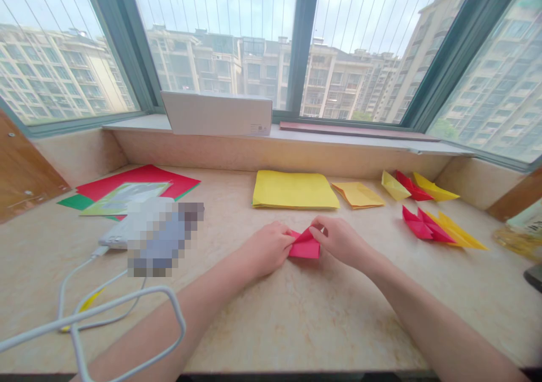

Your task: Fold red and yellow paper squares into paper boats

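A small folded piece of red paper (305, 246) lies on the beige stone counter (296, 314) in the middle. My left hand (266, 246) rests on its left edge with fingers curled against it. My right hand (339, 238) pinches the upper right flap of the red paper between thumb and fingers. Both hands touch the paper.
A stack of yellow sheets (294, 190) and an orange folded sheet (358, 194) lie behind. Finished red and yellow paper boats (440, 228) and more boats (412, 187) sit at right. Red and green sheets (139, 190), a white device (127, 227) with cables, and a white box (218, 114) are at left.
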Available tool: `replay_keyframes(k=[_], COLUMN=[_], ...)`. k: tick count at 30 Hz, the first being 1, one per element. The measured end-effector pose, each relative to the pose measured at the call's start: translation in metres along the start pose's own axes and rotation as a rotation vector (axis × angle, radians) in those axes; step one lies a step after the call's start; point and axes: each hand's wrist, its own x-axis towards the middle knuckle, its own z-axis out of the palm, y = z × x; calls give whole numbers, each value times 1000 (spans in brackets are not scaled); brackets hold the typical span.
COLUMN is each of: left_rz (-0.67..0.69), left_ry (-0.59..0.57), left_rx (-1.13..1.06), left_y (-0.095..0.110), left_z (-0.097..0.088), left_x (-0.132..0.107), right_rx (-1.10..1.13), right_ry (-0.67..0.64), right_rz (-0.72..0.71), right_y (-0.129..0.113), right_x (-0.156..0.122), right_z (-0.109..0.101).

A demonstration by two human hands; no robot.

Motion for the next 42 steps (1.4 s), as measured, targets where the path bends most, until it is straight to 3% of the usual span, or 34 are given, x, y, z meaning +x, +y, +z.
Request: replay_keyframes(k=[5,12,26,42], left_rz=[18,21,33,34], left_ry=[-38,-72,-63,-103], left_rx=[19,65,30,-85], left_y=[0,-2,0,-9], left_z=[-2,-3,-3,-8], left_x=[-1,1,-1,1], right_rx=[53,86,59,-28], right_ry=[19,-114,56,51], right_rz=[7,-49,27,-7], right_y=[4,9,7,2], right_x=[3,4,6,8], right_z=[4,2,17,20])
